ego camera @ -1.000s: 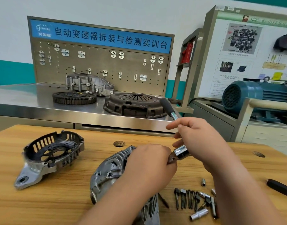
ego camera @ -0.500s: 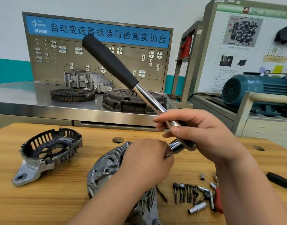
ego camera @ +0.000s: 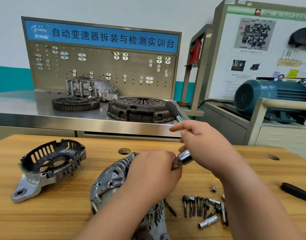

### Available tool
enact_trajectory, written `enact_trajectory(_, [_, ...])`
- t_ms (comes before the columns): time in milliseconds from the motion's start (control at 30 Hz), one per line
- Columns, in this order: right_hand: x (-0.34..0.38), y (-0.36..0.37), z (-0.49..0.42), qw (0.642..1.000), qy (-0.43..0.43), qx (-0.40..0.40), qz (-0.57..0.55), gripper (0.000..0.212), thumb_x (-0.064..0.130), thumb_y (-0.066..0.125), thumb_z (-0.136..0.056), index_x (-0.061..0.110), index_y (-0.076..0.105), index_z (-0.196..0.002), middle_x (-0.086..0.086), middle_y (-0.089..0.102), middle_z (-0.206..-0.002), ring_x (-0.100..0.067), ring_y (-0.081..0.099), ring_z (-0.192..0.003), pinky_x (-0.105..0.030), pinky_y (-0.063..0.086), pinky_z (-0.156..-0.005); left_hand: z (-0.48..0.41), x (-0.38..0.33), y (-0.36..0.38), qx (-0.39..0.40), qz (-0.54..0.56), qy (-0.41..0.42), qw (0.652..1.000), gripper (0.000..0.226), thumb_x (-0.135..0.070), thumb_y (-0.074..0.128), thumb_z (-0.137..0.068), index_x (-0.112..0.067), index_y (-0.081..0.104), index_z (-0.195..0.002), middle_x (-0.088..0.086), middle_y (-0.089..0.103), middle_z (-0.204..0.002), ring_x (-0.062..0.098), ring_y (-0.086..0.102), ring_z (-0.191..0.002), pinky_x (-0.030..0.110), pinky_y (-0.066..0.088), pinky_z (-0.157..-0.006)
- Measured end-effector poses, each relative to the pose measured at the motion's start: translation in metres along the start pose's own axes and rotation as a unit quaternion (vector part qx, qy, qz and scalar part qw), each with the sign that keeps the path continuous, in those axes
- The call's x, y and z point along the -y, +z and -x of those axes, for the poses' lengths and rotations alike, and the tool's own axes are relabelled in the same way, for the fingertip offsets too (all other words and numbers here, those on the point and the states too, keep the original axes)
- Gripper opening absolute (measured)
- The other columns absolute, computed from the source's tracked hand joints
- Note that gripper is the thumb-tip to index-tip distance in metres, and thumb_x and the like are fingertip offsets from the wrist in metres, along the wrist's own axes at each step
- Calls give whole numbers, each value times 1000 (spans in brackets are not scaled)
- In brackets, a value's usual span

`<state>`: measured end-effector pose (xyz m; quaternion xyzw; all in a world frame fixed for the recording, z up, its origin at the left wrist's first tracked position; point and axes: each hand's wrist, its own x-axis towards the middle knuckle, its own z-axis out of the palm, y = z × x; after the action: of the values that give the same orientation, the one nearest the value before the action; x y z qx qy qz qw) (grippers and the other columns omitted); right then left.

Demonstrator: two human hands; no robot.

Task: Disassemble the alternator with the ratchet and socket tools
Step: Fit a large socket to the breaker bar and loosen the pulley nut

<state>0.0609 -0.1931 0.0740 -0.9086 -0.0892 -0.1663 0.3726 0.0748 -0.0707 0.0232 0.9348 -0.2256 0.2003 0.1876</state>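
The grey alternator body lies on the wooden bench, partly under my left arm. My left hand curls over its top and grips the knurled socket there. Fitted to that socket is the chrome head of the ratchet. My right hand grips the ratchet just above the head, forefinger stretched out. Its black handle points up and away from me. The removed black end cover sits to the left.
Several bolts and bits, a loose socket and a small socket lie at the right front. A black handle rests at the far right. The steel bench behind carries a clutch cover, flywheel and housing.
The ratchet handle has swung from pointing up to the left back to pointing away to the right. Both hands stay on the socket and ratchet head.
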Motion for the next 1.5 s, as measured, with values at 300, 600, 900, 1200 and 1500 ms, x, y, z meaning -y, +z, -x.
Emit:
enact_trajectory(300, [-7,-13,0,945,-191,124,-236,33,8,56,-78,30,76,-91,9,69,-89,-9,65,-88,-53,51,-73,0,5,-3,20,64,-30,997,44,-52,52,-87,-25,41,-55,-6,56,-58,10,52,-61,28,39,-53])
enact_trajectory(600, [-7,-9,-3,943,-151,90,-282,28,14,60,-84,33,77,-97,4,72,-94,-12,67,-84,-28,55,-70,2,3,0,-16,43,0,999,46,-49,48,-91,-23,33,-55,-5,42,-52,11,42,-53,26,27,-47])
enact_trajectory(900, [0,1,-1,997,6,-32,-65,25,19,44,-99,37,62,-100,9,59,-79,-27,67,-82,-44,56,-74,2,1,1,-6,27,1,1000,47,-49,48,-91,-23,34,-55,-5,44,-53,12,43,-55,25,32,-48])
enact_trajectory(1200, [0,-8,3,941,-235,107,-217,37,-1,58,-80,26,77,-96,9,61,-75,0,55,-67,-9,42,-57,1,5,-3,11,56,-19,998,45,-53,47,-88,-25,37,-55,-6,45,-51,8,45,-52,27,25,-46])
enact_trajectory(1500, [2,-3,0,965,-100,30,-242,26,10,63,-88,31,78,-88,3,64,-72,-12,61,-68,-31,52,-58,1,0,-3,8,50,-16,999,46,-50,45,-92,-23,34,-56,-4,46,-57,22,50,-64,28,32,-52])
